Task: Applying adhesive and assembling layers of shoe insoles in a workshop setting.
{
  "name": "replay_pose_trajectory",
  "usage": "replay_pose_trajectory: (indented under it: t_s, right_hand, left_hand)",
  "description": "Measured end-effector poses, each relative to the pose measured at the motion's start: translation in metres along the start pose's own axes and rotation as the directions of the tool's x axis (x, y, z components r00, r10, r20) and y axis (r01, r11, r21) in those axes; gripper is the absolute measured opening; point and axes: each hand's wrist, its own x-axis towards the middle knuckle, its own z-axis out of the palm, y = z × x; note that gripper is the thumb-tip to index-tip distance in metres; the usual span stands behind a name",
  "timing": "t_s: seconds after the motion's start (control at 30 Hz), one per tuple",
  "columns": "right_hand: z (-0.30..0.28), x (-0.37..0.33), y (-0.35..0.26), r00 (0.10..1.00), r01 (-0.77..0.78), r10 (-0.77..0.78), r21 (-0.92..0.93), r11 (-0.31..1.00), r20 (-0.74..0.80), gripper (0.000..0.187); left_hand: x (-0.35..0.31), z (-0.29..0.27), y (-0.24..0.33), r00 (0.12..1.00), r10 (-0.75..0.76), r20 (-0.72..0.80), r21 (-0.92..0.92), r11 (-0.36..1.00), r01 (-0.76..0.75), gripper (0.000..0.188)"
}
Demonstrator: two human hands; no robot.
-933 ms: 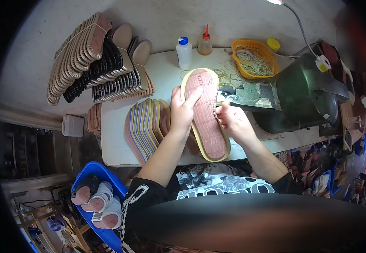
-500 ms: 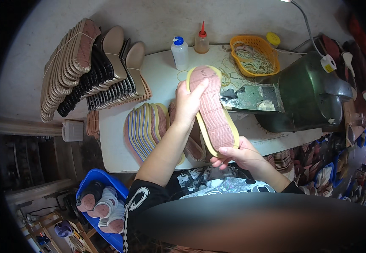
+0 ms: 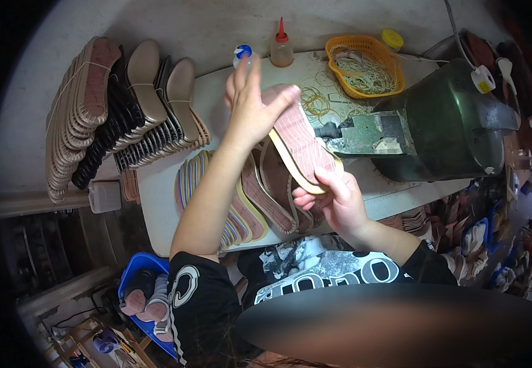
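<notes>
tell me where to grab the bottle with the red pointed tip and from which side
The red-tipped bottle is probably best gripped around its body, below the red cap, from the right: it stands upright, its tip tapers thin, and the blue-capped bottle and left hand crowd its left.

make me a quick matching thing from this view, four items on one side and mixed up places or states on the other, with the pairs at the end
1. Orange basket
2. Red-tipped bottle
3. Blue bin
4. Right hand

A. Grips the near end of the pink sole
B. Lower left of the picture
C. Holds a tangle of pale bands
D. Near the table's far edge

Pairs: 1-C, 2-D, 3-B, 4-A
</notes>
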Motion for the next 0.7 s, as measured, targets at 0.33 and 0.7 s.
replay_pose_trajectory:
  t_s: [0.33, 0.7]
  right_hand:
    - [0.013, 0.019, -0.001, 0.999, 0.010, -0.012, -0.044, 0.999, -0.038, 0.036]
    - [0.004, 0.024, -0.018, 0.998, -0.060, 0.060, -0.080, 0.995, -0.005, 0.043]
  left_hand:
    - [0.064, -0.035, 0.027, 0.249, 0.211, 0.945, -0.123, 0.936, -0.329, 0.039]
    - [0.037, -0.061, 0.038, 0.387, 0.025, 0.922, 0.052, 0.981, -0.186, 0.040]
